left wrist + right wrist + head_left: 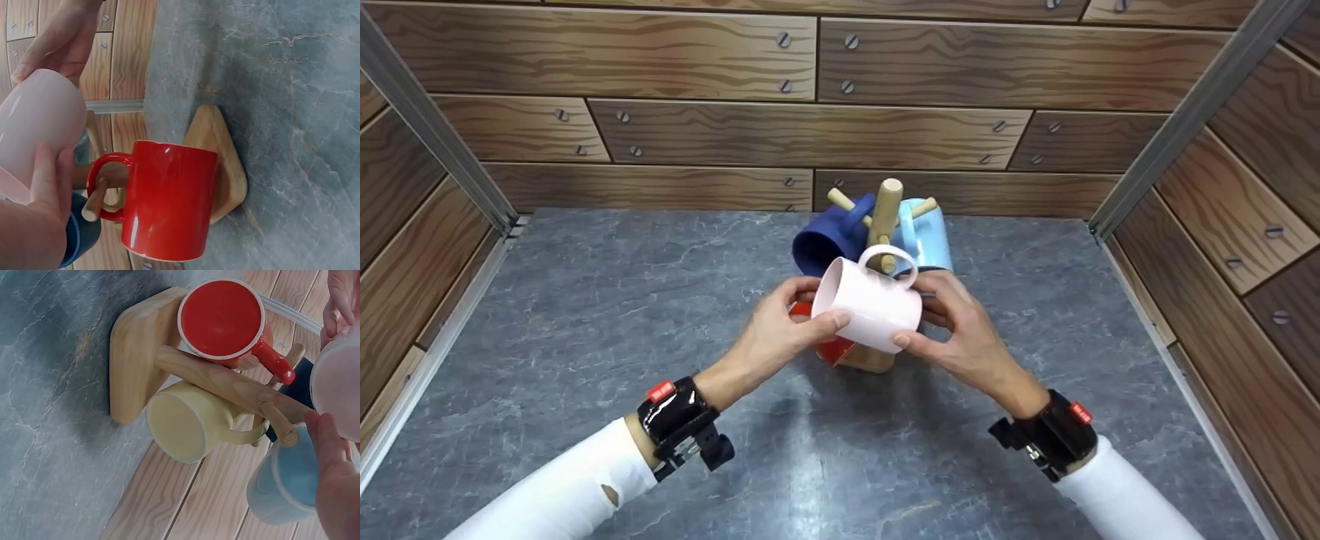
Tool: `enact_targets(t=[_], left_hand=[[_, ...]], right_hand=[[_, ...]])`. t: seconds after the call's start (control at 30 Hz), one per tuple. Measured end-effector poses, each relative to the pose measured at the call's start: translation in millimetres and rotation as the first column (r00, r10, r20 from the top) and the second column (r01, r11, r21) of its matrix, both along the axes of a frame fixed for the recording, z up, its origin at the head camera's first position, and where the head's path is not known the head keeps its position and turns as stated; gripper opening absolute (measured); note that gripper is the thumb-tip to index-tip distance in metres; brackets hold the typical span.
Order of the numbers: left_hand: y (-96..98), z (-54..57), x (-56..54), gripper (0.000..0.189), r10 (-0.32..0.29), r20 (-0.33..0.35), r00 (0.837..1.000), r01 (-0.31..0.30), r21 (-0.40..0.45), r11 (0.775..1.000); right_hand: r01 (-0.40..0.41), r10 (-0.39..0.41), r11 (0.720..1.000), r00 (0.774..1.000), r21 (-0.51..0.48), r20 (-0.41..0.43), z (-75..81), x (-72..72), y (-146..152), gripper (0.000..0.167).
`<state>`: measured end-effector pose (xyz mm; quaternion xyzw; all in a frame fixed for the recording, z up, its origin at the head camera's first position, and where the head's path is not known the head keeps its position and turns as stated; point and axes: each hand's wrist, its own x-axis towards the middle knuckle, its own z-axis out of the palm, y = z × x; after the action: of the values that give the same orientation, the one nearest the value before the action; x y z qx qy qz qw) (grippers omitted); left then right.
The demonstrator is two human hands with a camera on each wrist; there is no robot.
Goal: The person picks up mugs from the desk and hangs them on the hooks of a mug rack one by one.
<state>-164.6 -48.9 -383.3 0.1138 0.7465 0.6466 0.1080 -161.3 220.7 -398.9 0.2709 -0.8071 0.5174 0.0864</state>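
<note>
A pale pink mug (877,311) lies on its side in the air, its mouth to the left and its handle upward. My left hand (780,326) holds it by the rim end, thumb in front. At the base end, my right hand (971,341) grips it, thumb near the bottom edge. Just behind the pink handle is a peg tip of the wooden mug tree (889,199); whether they touch I cannot tell. Below the pink mug, a red mug (169,202) hangs by its handle from a lower peg.
On the tree's other pegs hang a dark blue mug (825,240), a light blue mug (934,232) and a cream mug (180,424). The tree's wooden base (232,180) stands on the grey marbled table (660,300). Wood-patterned walls (697,135) enclose the back and sides.
</note>
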Motion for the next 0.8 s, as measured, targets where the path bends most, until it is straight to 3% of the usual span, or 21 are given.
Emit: enact_targets(t=[0.3,0.6,0.8], left_hand=[[5.3,2.1,-6.1,0.076,-0.043,0.000,0.999,0.043,-0.092,0.995],[7.3,-2.0,-5.8,0.074,-0.086,-0.025,0.996,0.084,-0.078,0.993],[-2.4,-6.4,-4.3,0.054,-0.060,-0.026,0.998,0.059,-0.016,0.998]], right_hand=[[0.047,-0.047,0.999,0.999,0.024,-0.002,-2.6,-2.5,8,0.062],[0.082,-0.084,0.996,0.996,0.030,0.044,-4.0,1.1,13,0.064],[0.062,-0.062,0.998,0.998,-0.018,0.034,-1.5,4.4,20,0.065]])
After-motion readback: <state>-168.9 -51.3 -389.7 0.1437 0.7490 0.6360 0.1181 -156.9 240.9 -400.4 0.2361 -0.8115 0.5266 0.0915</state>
